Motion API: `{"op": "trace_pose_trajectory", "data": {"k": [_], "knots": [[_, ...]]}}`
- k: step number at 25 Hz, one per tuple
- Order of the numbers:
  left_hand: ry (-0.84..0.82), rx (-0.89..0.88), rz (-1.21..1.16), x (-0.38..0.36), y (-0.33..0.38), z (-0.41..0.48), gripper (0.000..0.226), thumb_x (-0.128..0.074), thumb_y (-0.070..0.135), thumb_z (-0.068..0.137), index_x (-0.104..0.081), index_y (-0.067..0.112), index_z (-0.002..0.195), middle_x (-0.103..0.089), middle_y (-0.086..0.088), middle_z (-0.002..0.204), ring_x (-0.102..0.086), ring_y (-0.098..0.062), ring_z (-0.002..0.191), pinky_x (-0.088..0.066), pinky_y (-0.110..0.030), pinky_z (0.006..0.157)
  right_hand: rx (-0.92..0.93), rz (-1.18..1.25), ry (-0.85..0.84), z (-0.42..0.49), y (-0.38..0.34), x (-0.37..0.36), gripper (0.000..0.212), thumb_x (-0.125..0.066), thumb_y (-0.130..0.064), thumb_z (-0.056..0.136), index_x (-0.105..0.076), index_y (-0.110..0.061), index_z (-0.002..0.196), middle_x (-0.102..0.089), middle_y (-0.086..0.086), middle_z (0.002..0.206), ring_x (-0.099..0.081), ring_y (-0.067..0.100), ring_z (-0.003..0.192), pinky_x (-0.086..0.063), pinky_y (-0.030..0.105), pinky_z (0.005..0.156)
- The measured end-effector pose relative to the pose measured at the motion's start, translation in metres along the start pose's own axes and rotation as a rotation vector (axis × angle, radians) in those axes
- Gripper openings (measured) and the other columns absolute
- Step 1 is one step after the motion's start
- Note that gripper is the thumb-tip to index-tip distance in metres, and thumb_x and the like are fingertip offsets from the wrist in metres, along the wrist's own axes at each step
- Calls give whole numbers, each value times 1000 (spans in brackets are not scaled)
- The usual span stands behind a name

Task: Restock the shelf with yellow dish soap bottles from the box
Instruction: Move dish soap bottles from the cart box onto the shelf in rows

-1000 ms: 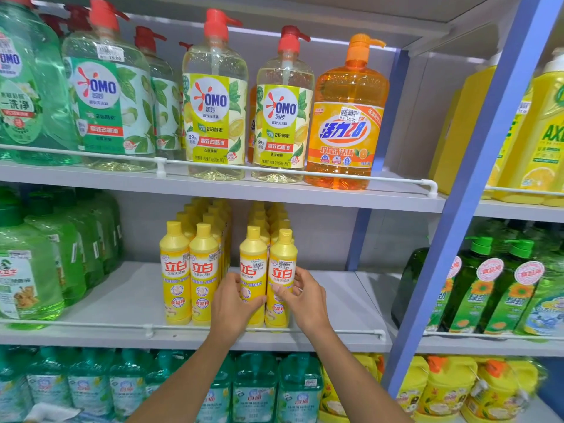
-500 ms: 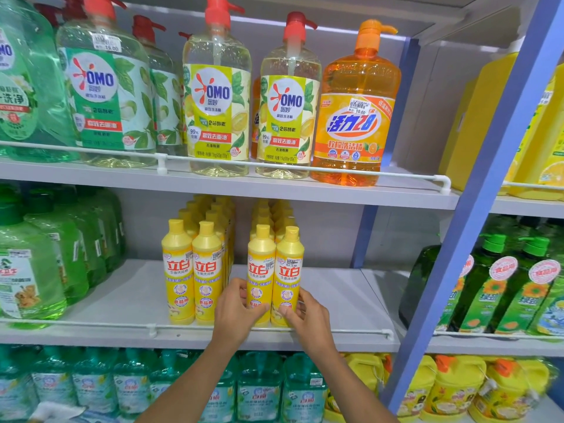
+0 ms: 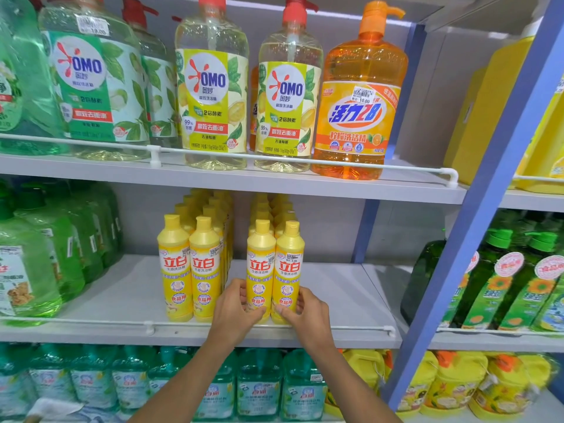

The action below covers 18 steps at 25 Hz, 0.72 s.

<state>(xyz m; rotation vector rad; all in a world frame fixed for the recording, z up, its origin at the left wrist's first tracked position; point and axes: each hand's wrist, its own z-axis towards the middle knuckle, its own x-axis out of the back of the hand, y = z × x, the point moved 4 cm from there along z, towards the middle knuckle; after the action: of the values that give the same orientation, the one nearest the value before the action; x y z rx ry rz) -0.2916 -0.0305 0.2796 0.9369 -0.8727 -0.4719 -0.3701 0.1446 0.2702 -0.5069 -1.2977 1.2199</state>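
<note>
left hand (image 3: pixel 236 306) and right hand (image 3: pixel 306 312) each clamped on a yellow dish soap bottle at the shelf front

the left hand's fingers and thumb curl round the lower body of the left front bottle (image 3: pixel 260 270); the right hand wraps the right front bottle (image 3: pixel 289 270) at the same height, the two upright and touching side by side. both stand on the middle shelf (image 3: pixel 351 300) just behind its white rail (image 3: pixel 91 319), heading a double row of like bottles running back. to the left, across a gap, a second double row (image 3: pixel 189 270) stands. green bottles (image 3: pixel 36 254) fill the shelf's left end; omo pump bottles (image 3: pixel 210 93) and an orange pump bottle (image 3: pixel 360 111) stand on the shelf above, teal bottles (image 3: pixel 259 389) on the one below.
</note>
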Motion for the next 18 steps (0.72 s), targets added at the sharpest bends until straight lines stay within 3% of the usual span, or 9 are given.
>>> {"op": "trace_pose_trajectory", "data": {"k": [5,18], "knots": [[44,-18,14,-2,-1,-3,52,-89,31,68,-54,24,106,-66,9,94,-65,-4,85,-60,-33,74,4,-17,-30,2,-2,-1,48,-83,-45,79,-65,-25,119,-73,-11,110,-69,4,99,-59,33,92],[76,-17,65,-2,3,-6,50,-89,25,71,-56,20,109,-67,7,98,-64,-3,87,-59,-31,77,11,-78,-29,2,-6,-3,48,-80,-49,81,-66,-24,120,-73,-10,111,-68,6,99,-59,36,92]]}}
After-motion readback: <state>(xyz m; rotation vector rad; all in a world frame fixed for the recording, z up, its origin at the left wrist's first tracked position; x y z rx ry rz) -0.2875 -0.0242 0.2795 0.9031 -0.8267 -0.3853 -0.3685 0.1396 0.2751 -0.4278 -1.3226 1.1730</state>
